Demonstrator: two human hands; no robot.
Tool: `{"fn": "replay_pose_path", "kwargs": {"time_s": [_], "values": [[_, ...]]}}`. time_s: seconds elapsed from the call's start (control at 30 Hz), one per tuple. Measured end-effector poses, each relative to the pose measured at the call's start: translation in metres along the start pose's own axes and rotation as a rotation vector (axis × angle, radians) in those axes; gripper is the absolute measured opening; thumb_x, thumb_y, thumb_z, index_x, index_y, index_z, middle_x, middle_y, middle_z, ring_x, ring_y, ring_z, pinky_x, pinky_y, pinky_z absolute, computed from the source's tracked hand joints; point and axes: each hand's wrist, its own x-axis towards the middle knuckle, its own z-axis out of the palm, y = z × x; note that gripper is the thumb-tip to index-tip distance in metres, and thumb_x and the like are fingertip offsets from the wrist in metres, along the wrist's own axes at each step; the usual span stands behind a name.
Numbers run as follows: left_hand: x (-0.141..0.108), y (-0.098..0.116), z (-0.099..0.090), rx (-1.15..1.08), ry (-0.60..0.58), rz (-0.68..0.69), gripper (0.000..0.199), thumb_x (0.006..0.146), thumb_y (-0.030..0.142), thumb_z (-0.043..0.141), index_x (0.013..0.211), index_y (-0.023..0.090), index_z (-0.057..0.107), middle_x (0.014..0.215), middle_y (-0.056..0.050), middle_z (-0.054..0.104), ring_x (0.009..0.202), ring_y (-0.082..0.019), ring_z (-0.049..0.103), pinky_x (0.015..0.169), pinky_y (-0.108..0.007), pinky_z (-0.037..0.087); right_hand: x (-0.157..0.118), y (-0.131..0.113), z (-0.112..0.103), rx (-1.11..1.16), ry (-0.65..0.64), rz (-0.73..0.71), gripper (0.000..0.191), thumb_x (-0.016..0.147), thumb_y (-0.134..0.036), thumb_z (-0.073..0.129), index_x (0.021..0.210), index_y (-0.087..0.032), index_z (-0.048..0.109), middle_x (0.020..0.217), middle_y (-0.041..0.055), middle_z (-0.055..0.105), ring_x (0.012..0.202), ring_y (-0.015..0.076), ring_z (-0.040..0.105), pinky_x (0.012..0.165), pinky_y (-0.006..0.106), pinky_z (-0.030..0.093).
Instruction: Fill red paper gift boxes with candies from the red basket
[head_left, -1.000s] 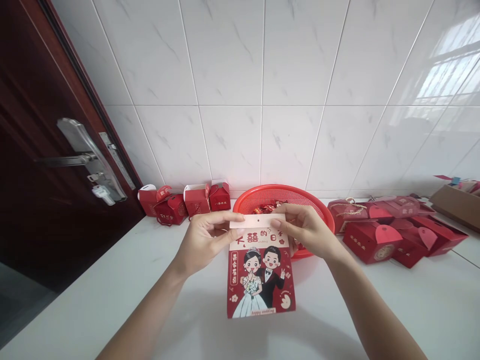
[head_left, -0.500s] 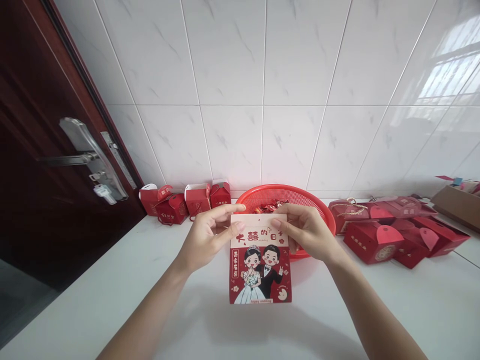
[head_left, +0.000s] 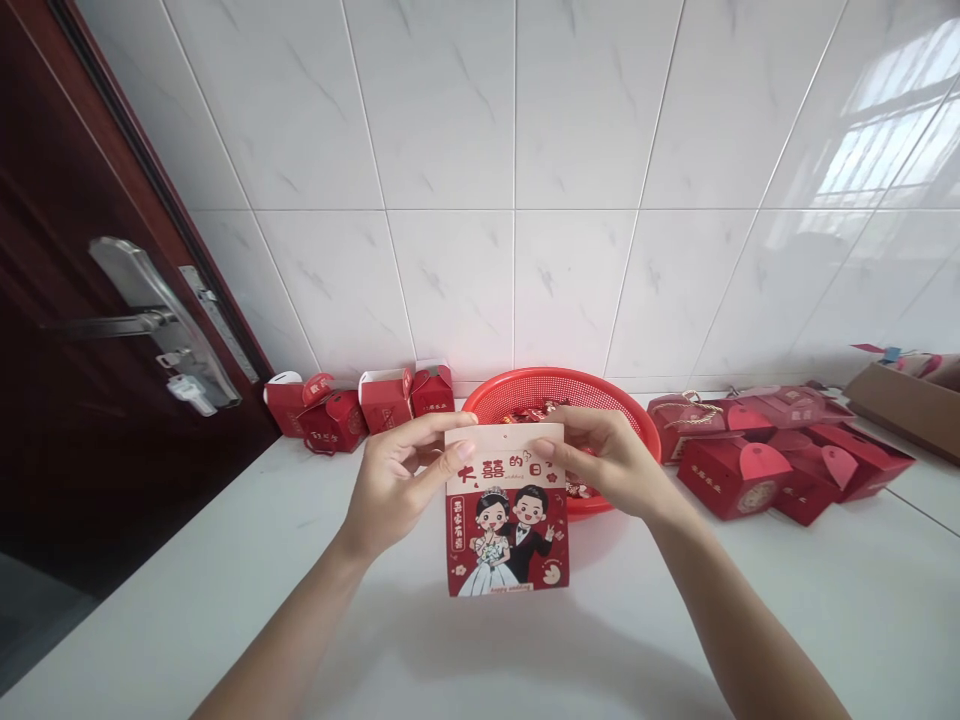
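A flat red-and-cream paper wedding packet [head_left: 508, 540] hangs upright above the table, its front printed with a cartoon bride and groom. My left hand [head_left: 405, 480] pinches its upper left edge, thumb in front and fingers behind. At the upper right edge my right hand [head_left: 607, 455] has the same kind of pinch. Behind the packet stands a red plastic basket [head_left: 480, 385], partly hidden by it and my right hand. Small wrapped sweets [head_left: 525, 414] lie in the basket.
Several small red gift boxes [head_left: 386, 400] stand by the wall at the left. More red boxes [head_left: 735, 477] lie grouped at the right, beside a brown cardboard box [head_left: 900, 405]. A dark door [head_left: 75, 420] with a metal handle and keys borders the white table [head_left: 300, 530].
Both hands keep their hold on the packet, which sits slightly further left and higher in view. The whole scene has also shifted a little to the left.
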Motion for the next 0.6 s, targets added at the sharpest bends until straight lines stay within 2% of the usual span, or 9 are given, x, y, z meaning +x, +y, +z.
{"fn": "replay_pose_path", "kwargs": {"time_s": [0.17, 0.27, 0.37, 0.5, 0.6], "values": [[0.0032, -0.0001, 0.0024, -0.166, -0.127, -0.082, 0.031, 0.083, 0.039, 0.078, 0.107, 0.019, 0.075, 0.085, -0.005, 0.077, 0.075, -0.02, 0.071, 0.065, -0.027, 0.059, -0.0021, -0.0015, -0.0028, -0.033, 0.086, -0.026, 0.031, 0.088, -0.044, 0.072, 0.073, -0.018, 0.066, 0.065, -0.0003, 0.054, 0.061, 0.0127, 0.049, 0.054, 0.027, 0.038], [0.004, 0.0017, 0.0039, -0.171, -0.191, -0.073, 0.025, 0.09, 0.042, 0.07, 0.09, 0.018, 0.074, 0.08, -0.004, 0.071, 0.076, -0.018, 0.066, 0.068, -0.027, 0.056, -0.0021, -0.0026, -0.0042, -0.017, 0.129, -0.022, 0.031, 0.087, -0.044, 0.073, 0.072, -0.018, 0.066, 0.066, 0.0009, 0.059, 0.063, 0.0137, 0.052, 0.056, 0.028, 0.039], [0.0034, 0.0016, 0.0046, -0.124, -0.159, -0.063, 0.032, 0.092, 0.043, 0.067, 0.073, 0.017, 0.066, 0.07, -0.001, 0.059, 0.067, -0.014, 0.054, 0.062, -0.024, 0.048, -0.0014, -0.0021, -0.0045, 0.017, 0.122, 0.01, 0.032, 0.085, -0.045, 0.075, 0.071, -0.018, 0.065, 0.065, 0.0003, 0.059, 0.061, 0.0131, 0.053, 0.054, 0.027, 0.038], [0.003, -0.0012, 0.0047, -0.068, -0.089, -0.055, 0.042, 0.09, 0.044, 0.068, 0.061, 0.018, 0.053, 0.059, 0.004, 0.04, 0.058, -0.011, 0.036, 0.052, -0.023, 0.034, -0.0002, 0.001, -0.0049, 0.057, 0.069, 0.053, 0.034, 0.086, -0.05, 0.074, 0.077, -0.017, 0.066, 0.068, 0.0015, 0.062, 0.063, 0.0138, 0.056, 0.055, 0.026, 0.041], [0.0031, -0.0028, 0.0053, -0.061, -0.078, -0.066, 0.046, 0.089, 0.047, 0.068, 0.058, 0.018, 0.05, 0.057, 0.004, 0.038, 0.056, -0.011, 0.034, 0.05, -0.024, 0.031, 0.0005, 0.0029, -0.0054, 0.065, 0.065, 0.065, 0.037, 0.087, -0.052, 0.072, 0.078, -0.017, 0.065, 0.068, 0.0017, 0.062, 0.062, 0.0136, 0.056, 0.053, 0.025, 0.04]]}}
